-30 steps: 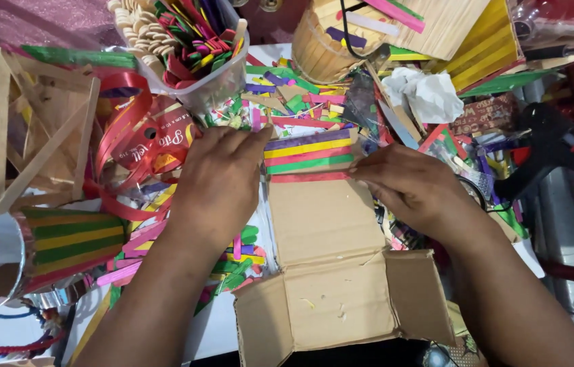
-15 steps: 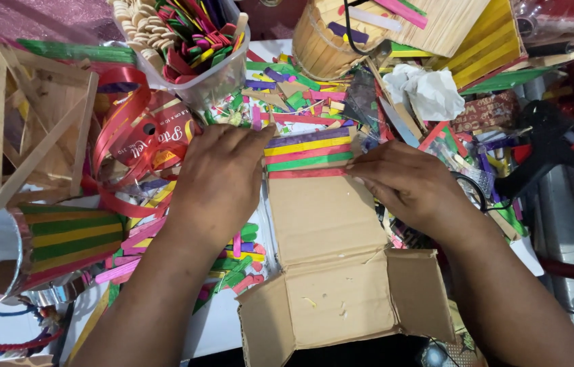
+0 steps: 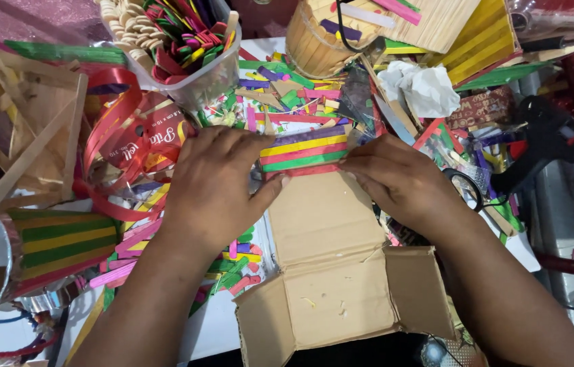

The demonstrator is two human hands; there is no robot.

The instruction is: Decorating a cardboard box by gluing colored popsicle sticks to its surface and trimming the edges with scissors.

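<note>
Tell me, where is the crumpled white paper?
In the head view, the crumpled white paper lies at upper right of the table, beyond the right hand, beside the round wooden-stick basket.

Two hands [image 3: 216,190], one cardboard box [image 3: 338,285]

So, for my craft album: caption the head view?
Both hands press coloured sticks onto a cardboard box.

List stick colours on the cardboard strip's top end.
Purple, yellow, red, green, red sticks, clearest in head view.
</note>
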